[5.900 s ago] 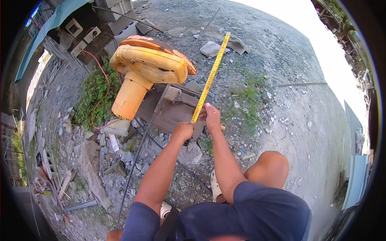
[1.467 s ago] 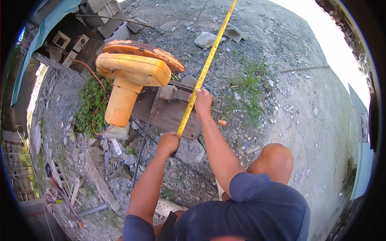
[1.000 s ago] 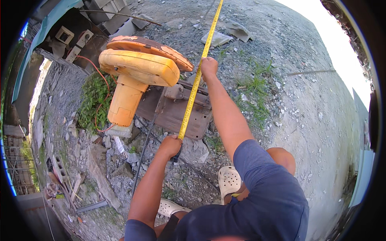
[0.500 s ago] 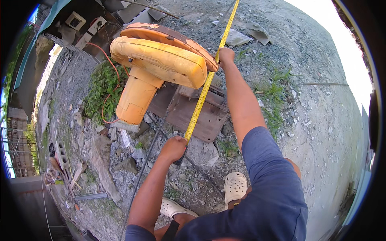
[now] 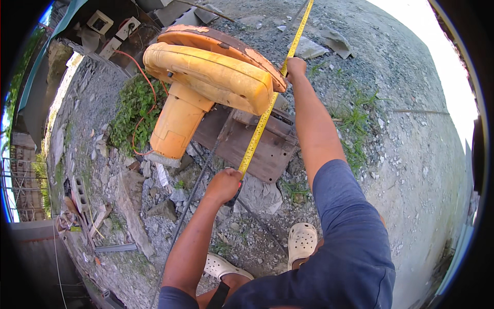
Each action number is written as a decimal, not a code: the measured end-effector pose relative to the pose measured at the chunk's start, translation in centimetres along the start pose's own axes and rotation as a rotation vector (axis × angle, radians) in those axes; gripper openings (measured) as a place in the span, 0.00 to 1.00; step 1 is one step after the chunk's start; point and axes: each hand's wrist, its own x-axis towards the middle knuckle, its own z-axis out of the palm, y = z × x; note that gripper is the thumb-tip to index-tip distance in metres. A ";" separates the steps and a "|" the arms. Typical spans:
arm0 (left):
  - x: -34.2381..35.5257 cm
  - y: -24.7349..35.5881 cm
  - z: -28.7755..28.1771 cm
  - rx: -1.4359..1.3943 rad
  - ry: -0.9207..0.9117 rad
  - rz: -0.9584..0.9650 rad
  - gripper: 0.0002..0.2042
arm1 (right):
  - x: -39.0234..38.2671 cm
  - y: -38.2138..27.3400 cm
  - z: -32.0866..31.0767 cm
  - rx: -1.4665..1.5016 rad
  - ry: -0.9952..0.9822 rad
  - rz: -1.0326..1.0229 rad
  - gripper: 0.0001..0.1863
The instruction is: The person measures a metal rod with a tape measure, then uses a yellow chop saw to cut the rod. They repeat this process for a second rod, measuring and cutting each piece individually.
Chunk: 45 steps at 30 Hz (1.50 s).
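My left hand (image 5: 224, 186) is closed around a dark tape measure case (image 5: 232, 200), mostly hidden under the fingers. From it a yellow tape blade (image 5: 256, 138) stretches away from me, over the saw's base and on past the top of the view. Farther along, my right hand (image 5: 296, 69) pinches the blade beside the saw's disc-shaped guard; its fingertips are partly hidden. The orange-yellow chop saw (image 5: 208, 72) stands left of the blade on a rusty metal base plate (image 5: 252, 157).
Dark metal rods (image 5: 181, 219) cross the ground near my left forearm. An orange cord (image 5: 154, 98) runs from the saw to an outlet box (image 5: 127, 28). Rubble, a hollow block (image 5: 80, 195) and weeds (image 5: 131, 110) lie left; broken slabs (image 5: 309, 49) lie ahead. My feet wear cream clogs (image 5: 302, 241).
The view has shifted slightly, with the saw now a little farther right in it. Both hands keep their hold on the tape measure, the left one a touch farther forward.
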 end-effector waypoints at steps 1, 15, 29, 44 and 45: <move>0.1 0.1 0.0 0.006 -0.002 0.006 0.19 | 0.2 -0.2 -0.3 -0.021 0.002 -0.010 0.08; 0.4 0.3 -0.5 -0.029 0.005 -0.040 0.19 | 1.0 0.4 0.1 -0.037 -0.009 -0.023 0.10; 0.7 0.5 -0.3 0.003 0.007 -0.044 0.20 | 0.8 0.3 0.7 -0.077 -0.005 -0.006 0.12; 3.2 -2.0 -1.7 0.213 0.041 0.070 0.16 | 9.8 1.6 -7.7 -0.293 -0.227 -0.165 0.10; 3.3 -3.6 -2.2 0.240 0.082 0.048 0.16 | 9.2 3.3 -5.8 -0.487 -0.287 -0.256 0.12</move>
